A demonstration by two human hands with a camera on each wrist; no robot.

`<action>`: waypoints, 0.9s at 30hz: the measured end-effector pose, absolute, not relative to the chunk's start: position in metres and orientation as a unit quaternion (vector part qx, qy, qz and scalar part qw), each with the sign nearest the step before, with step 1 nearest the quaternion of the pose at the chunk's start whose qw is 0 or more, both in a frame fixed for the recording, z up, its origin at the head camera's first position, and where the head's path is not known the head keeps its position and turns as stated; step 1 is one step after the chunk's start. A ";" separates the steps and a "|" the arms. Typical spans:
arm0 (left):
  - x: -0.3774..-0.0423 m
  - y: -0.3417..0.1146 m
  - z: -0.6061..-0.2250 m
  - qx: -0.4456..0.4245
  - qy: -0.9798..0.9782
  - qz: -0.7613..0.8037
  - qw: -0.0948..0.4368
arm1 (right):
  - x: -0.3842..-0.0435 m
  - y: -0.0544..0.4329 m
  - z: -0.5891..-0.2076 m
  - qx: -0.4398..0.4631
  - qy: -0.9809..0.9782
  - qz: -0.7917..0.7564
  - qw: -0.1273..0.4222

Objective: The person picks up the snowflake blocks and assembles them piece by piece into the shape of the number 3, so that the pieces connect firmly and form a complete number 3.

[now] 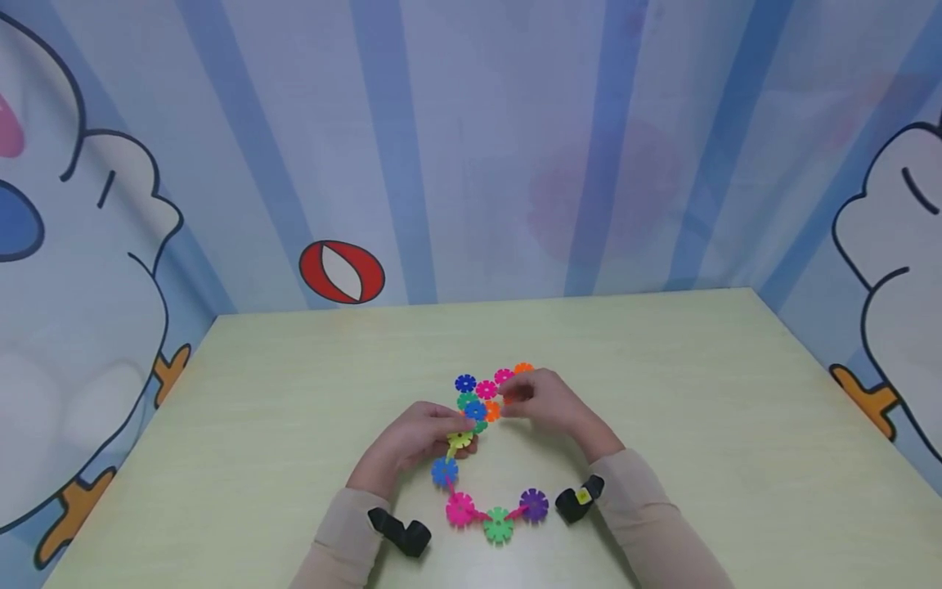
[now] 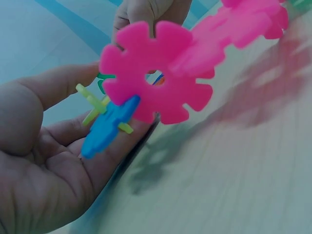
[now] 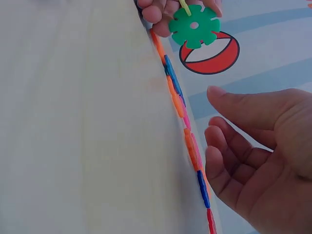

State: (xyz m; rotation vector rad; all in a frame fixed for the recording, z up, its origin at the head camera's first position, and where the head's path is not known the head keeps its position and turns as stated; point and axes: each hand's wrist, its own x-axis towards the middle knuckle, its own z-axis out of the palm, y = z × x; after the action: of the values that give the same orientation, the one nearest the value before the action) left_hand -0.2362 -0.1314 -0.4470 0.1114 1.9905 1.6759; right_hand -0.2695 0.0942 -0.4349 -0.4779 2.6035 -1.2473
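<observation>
Blue-striped sheeting (image 1: 486,147) backs a pale table (image 1: 294,393). Midway between its side edges, a chain of plastic flowers (image 1: 445,472) curves toward the near edge. The left hand (image 1: 421,435) pinches it near a yellow flower (image 1: 459,440); the right hand (image 1: 552,402), thumb and fingers apart, is just beside pink flowers (image 1: 486,389) toward the far edge.

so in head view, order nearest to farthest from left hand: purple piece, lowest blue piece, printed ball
1. Lowest blue piece: just below the left hand.
2. Purple piece: farther off, lower right.
3. Printed ball: upper left, on the backdrop.
</observation>
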 end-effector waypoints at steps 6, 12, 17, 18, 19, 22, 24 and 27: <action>-0.236 -0.131 -0.446 0.045 0.734 0.624 0.265 | -0.277 0.099 -0.434 -0.160 0.900 -0.394 0.093; -0.237 -0.132 -0.447 0.045 0.732 0.626 0.265 | -0.285 0.103 -0.434 -0.163 0.907 -0.376 0.100; -0.236 -0.132 -0.447 0.045 0.732 0.625 0.268 | -0.291 0.104 -0.433 -0.162 0.912 -0.360 0.112; -0.236 -0.132 -0.447 0.045 0.731 0.626 0.268 | -0.292 0.104 -0.433 -0.159 0.913 -0.357 0.116; -0.236 -0.132 -0.447 0.044 0.730 0.626 0.269 | -0.292 0.104 -0.432 -0.156 0.915 -0.353 0.119; -0.237 -0.132 -0.447 0.044 0.729 0.628 0.270 | -0.293 0.103 -0.432 -0.146 0.918 -0.345 0.128; -0.237 -0.132 -0.447 0.045 0.728 0.629 0.269 | -0.293 0.103 -0.433 -0.143 0.920 -0.342 0.131; -0.237 -0.132 -0.447 0.043 0.727 0.630 0.268 | -0.293 0.102 -0.435 -0.143 0.922 -0.337 0.130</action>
State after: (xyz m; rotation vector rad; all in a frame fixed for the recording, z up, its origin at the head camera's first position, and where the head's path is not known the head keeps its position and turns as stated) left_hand -0.2374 -0.1318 -0.4471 0.1167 1.9618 1.6998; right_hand -0.2935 0.1025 -0.4346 -0.4157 2.6771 -0.9776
